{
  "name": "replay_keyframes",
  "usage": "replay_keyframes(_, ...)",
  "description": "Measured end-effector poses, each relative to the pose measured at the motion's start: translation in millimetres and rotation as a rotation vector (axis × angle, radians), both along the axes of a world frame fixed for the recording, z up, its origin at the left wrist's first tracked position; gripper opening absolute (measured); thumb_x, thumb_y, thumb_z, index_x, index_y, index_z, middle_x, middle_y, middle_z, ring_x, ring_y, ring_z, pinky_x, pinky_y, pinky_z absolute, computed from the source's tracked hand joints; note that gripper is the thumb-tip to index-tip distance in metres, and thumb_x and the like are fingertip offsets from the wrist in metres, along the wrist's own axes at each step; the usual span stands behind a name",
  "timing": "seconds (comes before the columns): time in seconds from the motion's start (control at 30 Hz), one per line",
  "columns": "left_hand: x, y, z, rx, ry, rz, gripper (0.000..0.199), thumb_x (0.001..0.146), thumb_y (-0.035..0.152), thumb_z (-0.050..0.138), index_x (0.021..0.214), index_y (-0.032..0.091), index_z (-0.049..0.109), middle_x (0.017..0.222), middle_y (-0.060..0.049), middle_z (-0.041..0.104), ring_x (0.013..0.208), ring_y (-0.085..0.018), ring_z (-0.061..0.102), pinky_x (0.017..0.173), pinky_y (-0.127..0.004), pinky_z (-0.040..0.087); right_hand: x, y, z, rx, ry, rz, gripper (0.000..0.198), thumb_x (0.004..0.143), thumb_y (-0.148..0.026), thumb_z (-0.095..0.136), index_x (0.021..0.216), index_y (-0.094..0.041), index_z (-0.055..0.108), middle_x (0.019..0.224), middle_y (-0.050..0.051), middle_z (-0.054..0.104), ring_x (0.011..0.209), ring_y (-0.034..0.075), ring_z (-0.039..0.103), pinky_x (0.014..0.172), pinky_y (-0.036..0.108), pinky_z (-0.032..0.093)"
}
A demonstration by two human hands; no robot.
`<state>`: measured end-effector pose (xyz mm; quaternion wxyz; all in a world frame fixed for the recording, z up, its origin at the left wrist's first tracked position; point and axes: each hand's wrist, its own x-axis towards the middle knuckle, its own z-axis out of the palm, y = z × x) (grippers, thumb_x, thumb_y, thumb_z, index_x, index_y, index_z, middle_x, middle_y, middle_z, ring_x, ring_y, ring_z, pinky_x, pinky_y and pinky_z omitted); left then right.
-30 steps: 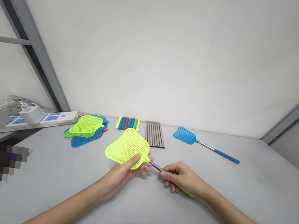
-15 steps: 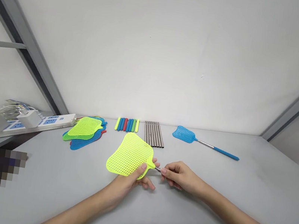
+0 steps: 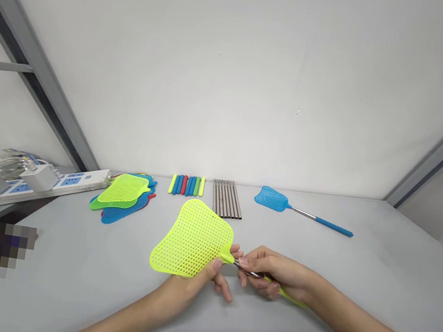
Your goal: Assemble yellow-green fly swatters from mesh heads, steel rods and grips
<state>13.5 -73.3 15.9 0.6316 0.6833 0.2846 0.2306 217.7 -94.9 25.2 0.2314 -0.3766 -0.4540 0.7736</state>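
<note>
In my left hand [image 3: 203,278] is a yellow fly swatter [image 3: 195,240], thumb near the neck of its perforated head and fingers partly hidden behind. The head faces up and is tilted to the left. My right hand [image 3: 270,272] closes round the metal rod [image 3: 252,273] just past the neck. A yellow grip [image 3: 291,297] shows below that hand, partly covered by it and blurred.
A blue fly swatter [image 3: 273,199] lies at the back right. Metal rods [image 3: 228,199] and coloured grips [image 3: 187,186] are lined up by the wall. Loose swatter heads [image 3: 125,190] are piled at left, near a power strip [image 3: 80,183] with cables.
The swatter head has shifted slightly down and left. More of the rod shows, and the yellow grip has come into sight under my right hand, which has moved a little right.
</note>
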Motion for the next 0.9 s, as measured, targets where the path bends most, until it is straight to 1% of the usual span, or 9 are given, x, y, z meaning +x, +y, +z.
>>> replay_keyframes(0.07,-0.8,-2.2,3.6,0.012,-0.012,-0.055,0.047,0.088,0.039,0.030,0.129,0.018,0.034,0.068,-0.001,0.064,0.076,-0.018,0.059,0.092,-0.036,0.030,0.9,0.0,-1.1,-0.107,0.088,0.078,0.028,0.080,-0.038,0.049,0.074,-0.012,0.056,0.039,-0.009,0.033,0.030,0.002,0.016,0.029,0.017,0.011)
replay_keyframes(0.17,-1.7,-3.6,5.7,0.011,0.002,-0.070,0.046,0.088,0.038,0.030,0.129,0.018,0.033,0.062,0.001,0.064,0.064,-0.016,0.061,0.095,-0.037,0.026,1.8,0.8,-3.0,-0.230,0.198,0.167,0.024,0.082,-0.034,0.046,0.077,-0.012,0.055,0.040,-0.009,0.034,0.029,0.002,0.018,0.028,0.017,0.014)
replay_keyframes(0.3,-0.4,0.2,2.4,-0.026,0.000,-0.036,0.045,0.087,0.039,0.031,0.127,0.019,0.037,0.071,-0.001,0.065,0.058,-0.015,0.061,0.088,-0.037,0.035,0.7,1.9,-4.3,-0.259,0.228,0.145,0.023,0.082,-0.034,0.046,0.079,-0.012,0.054,0.042,-0.009,0.035,0.029,0.002,0.019,0.028,0.016,0.015)
replay_keyframes(0.4,2.3,3.3,-0.9,-0.086,-0.048,0.011,0.046,0.086,0.041,0.034,0.125,0.017,0.040,0.071,-0.003,0.064,0.059,-0.016,0.060,0.075,-0.034,0.043,-2.8,1.7,-3.8,-0.181,0.162,0.063,0.028,0.083,-0.038,0.046,0.079,-0.012,0.056,0.042,-0.009,0.034,0.029,0.002,0.020,0.029,0.016,0.014)
replay_keyframes(0.5,5.1,3.3,-0.8,-0.085,-0.055,0.130,0.045,0.084,0.042,0.038,0.118,0.015,0.048,0.064,-0.003,0.062,0.061,-0.017,0.059,0.066,-0.030,0.045,-7.6,1.3,-3.4,0.004,0.055,-0.018,0.034,0.081,-0.043,0.047,0.079,-0.011,0.059,0.043,-0.008,0.037,0.030,0.001,0.024,0.031,0.016,0.017)
replay_keyframes(0.57,6.4,2.6,1.0,-0.085,-0.058,0.200,0.043,0.082,0.043,0.041,0.112,0.014,0.052,0.075,-0.006,0.064,0.063,-0.017,0.059,0.063,-0.029,0.045,-10.2,1.4,-3.7,0.106,-0.007,-0.054,0.034,0.079,-0.043,0.051,0.078,-0.011,0.060,0.044,-0.007,0.040,0.031,0.002,0.029,0.032,0.016,0.020)
replay_keyframes(0.67,7.5,2.6,2.4,-0.097,-0.079,0.248,0.042,0.080,0.044,0.044,0.108,0.015,0.054,0.100,-0.010,0.060,0.064,-0.017,0.059,0.060,-0.030,0.046,-11.9,1.6,-4.9,0.177,-0.083,-0.121,0.032,0.075,-0.042,0.057,0.079,-0.011,0.061,0.049,-0.005,0.045,0.034,0.002,0.035,0.033,0.016,0.023)
replay_keyframes(0.77,6.8,3.3,0.1,-0.060,-0.057,0.221,0.044,0.081,0.046,0.042,0.110,0.015,0.053,0.100,-0.010,0.060,0.067,-0.017,0.059,0.060,-0.029,0.047,-11.3,1.8,-5.9,0.221,-0.121,-0.181,0.032,0.074,-0.042,0.058,0.080,-0.011,0.062,0.051,-0.004,0.047,0.037,0.003,0.038,0.036,0.017,0.028)
replay_keyframes(0.9,3.8,1.8,-5.9,-0.006,-0.007,0.077,0.044,0.083,0.044,0.039,0.118,0.018,0.047,0.095,-0.008,0.061,0.064,-0.014,0.057,0.064,-0.029,0.048,-8.9,1.2,-3.0,0.285,-0.145,-0.157,0.032,0.075,-0.041,0.057,0.075,-0.010,0.063,0.052,-0.003,0.047,0.041,0.004,0.039,0.041,0.018,0.030)
